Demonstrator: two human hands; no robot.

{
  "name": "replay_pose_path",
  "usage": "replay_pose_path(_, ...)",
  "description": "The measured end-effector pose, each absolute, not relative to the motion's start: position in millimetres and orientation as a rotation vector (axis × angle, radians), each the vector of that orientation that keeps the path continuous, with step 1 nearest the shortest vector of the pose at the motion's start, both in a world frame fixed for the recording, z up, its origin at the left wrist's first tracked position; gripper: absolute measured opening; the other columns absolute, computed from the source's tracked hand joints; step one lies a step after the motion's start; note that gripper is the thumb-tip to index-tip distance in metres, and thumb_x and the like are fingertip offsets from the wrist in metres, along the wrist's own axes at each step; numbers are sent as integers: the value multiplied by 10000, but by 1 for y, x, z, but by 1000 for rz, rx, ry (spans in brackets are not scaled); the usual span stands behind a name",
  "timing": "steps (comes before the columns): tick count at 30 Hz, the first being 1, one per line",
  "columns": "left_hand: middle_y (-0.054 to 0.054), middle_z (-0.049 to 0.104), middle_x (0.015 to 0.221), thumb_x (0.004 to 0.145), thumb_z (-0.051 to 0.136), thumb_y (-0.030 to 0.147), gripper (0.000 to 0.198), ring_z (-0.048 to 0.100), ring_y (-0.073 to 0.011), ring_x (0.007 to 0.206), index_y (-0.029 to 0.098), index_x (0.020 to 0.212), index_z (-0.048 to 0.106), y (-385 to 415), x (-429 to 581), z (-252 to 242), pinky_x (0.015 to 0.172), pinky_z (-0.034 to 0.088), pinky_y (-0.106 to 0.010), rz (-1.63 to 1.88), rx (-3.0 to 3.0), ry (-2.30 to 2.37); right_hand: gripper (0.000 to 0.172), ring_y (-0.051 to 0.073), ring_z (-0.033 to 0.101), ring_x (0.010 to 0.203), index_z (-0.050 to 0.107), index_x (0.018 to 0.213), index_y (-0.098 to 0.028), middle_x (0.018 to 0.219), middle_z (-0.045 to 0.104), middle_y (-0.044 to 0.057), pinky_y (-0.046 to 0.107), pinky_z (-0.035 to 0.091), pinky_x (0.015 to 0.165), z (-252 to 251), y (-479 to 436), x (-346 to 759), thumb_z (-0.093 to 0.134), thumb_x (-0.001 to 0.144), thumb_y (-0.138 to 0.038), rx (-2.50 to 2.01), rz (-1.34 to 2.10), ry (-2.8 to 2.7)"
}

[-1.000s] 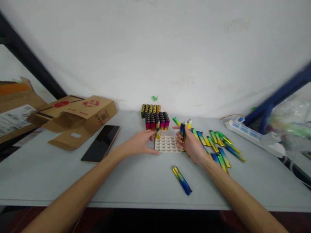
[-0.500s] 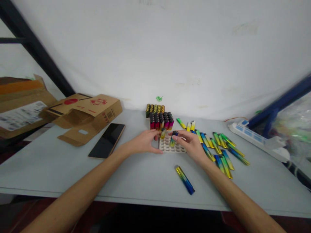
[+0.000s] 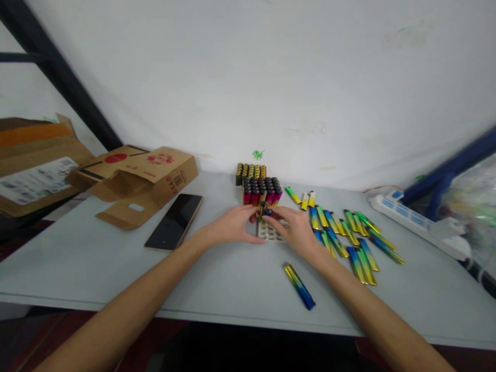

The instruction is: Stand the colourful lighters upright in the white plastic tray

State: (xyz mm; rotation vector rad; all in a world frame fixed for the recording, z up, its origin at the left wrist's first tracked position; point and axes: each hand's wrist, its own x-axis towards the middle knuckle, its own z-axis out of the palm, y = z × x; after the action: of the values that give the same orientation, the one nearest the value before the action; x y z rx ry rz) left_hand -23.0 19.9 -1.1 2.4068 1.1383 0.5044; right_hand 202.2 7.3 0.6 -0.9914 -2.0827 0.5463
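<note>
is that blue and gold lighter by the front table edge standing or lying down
Lying down: the lighter rests flat on its side on the table, with nothing touching it.

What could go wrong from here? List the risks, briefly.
1. The right hand holds a lighter at the tray, close to the standing lighters; a slip might topple them.
2. The lone lighter lies near the table edge; a forearm could sweep it off.
</note>
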Motion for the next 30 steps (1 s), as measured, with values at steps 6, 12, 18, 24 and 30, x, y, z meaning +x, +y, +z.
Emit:
replay_pose_path(6,-70,700,985,712,853,610,561,663,-277,903,185,1006,634,21,-22,-1,819,509,-360,483,2409,1161,235,222,647,802,700,998,-219,924,710,94,302,470,717,0,11,199,601,1049,-426,-1198,288,-2294)
replay_pose_path(12,-69,692,973,718,822,656,549,661,-285,915,200,941,612,19,-21,4,811,505,-361,450,2406,1174,225,215,619,794,682,970,-208,931,693,90,305,430,728,13,5,210,682,1007,-429,-1177,333,-2355)
replay_pose_path(18,-55,686,955,693,832,652,559,666,-281,902,202,940,613,18,-22,4,809,514,-359,443,2373,1206,370,182,559,599,672,761,-224,726,683,45,301,347,585,35,-30,249,782,893,-553,-1356,631,-2513)
replay_pose_path(24,-56,684,965,704,832,641,546,669,-285,930,207,939,600,19,-23,4,817,517,-358,425,2355,1201,269,203,597,623,687,724,-225,697,696,50,298,315,558,33,-64,259,855,809,-417,-1586,802,-2600)
replay_pose_path(30,-54,678,959,708,829,640,543,663,-280,913,206,938,597,18,-22,5,811,511,-358,427,2350,1197,77,167,598,615,661,817,-223,701,679,12,271,376,553,40,-60,264,721,866,-225,-1339,1003,-2503)
